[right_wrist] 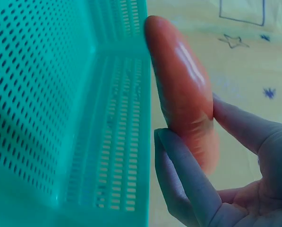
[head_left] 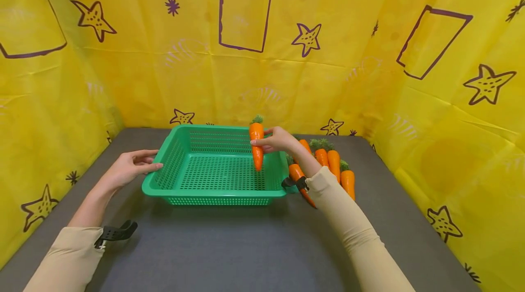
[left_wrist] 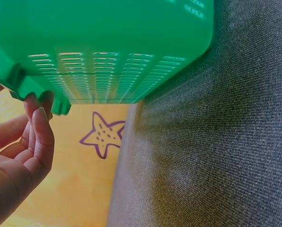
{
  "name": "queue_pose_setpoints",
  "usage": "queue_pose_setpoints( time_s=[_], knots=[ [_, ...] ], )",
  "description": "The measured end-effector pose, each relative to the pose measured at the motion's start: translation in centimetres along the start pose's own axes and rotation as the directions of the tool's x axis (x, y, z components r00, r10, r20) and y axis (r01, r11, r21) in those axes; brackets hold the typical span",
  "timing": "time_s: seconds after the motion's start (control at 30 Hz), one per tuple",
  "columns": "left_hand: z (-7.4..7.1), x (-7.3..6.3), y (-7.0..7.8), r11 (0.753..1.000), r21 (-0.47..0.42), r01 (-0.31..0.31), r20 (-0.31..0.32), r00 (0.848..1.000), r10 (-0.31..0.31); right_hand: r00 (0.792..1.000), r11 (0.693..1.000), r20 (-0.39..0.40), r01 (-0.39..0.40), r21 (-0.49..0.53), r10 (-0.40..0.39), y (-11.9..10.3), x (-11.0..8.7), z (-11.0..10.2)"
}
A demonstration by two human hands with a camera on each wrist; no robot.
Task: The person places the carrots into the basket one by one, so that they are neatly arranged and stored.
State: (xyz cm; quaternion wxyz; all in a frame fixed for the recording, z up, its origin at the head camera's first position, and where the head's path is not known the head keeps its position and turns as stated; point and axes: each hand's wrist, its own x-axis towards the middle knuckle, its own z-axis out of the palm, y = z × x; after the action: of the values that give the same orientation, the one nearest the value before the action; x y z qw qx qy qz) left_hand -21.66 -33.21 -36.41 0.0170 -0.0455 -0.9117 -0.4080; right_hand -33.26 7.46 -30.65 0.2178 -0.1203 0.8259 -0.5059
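A green slotted plastic basket [head_left: 223, 193] stands on the dark table. At its left end my left hand [head_left: 127, 168] grips the rim, thumb on top; the left wrist view shows curled fingers [left_wrist: 42, 130] under the rim. Over the right part of the basket, my right hand [head_left: 280, 140] pinches an orange carrot [head_left: 256, 132] between thumb and fingers. That carrot hangs tip down, its green leafy top uppermost. In the right wrist view the carrot [right_wrist: 183, 80] looks glossy and overlaps the basket's edge [right_wrist: 143, 142].
Several more carrots [head_left: 334, 162] with green tops lie in a loose pile right of the basket, partly hidden behind my right forearm. A yellow curtain [head_left: 246, 82] with starfish drawings surrounds the dark table [head_left: 213, 246] at the back and sides.
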Motion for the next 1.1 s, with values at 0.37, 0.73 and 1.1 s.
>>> queue_pose_setpoints(
  time_s=[0.37, 0.73, 1.1],
  knots=[
    [-0.1, 0.4, -0.3, 1.000, 0.000, 0.008, 0.012, 1.000, -0.008, 0.996, 0.999, 0.085, -0.013, -0.053, 0.017, -1.7, 1.8, 3.8],
    [-0.1, -0.2, 0.0, 1.000, -0.010, 0.021, 0.018, 1.000, -0.021, 0.988, 0.996, 0.156, -0.006, -0.085, 0.019, -2.8, 4.1, 7.4],
    [-0.1, 0.1, -0.1, 0.999, -0.025, 0.035, 0.028, 0.999, -0.034, 0.974, 0.999, 0.223, -0.042, -0.023, 0.046, -3.4, 6.3, 10.3]
  ],
)
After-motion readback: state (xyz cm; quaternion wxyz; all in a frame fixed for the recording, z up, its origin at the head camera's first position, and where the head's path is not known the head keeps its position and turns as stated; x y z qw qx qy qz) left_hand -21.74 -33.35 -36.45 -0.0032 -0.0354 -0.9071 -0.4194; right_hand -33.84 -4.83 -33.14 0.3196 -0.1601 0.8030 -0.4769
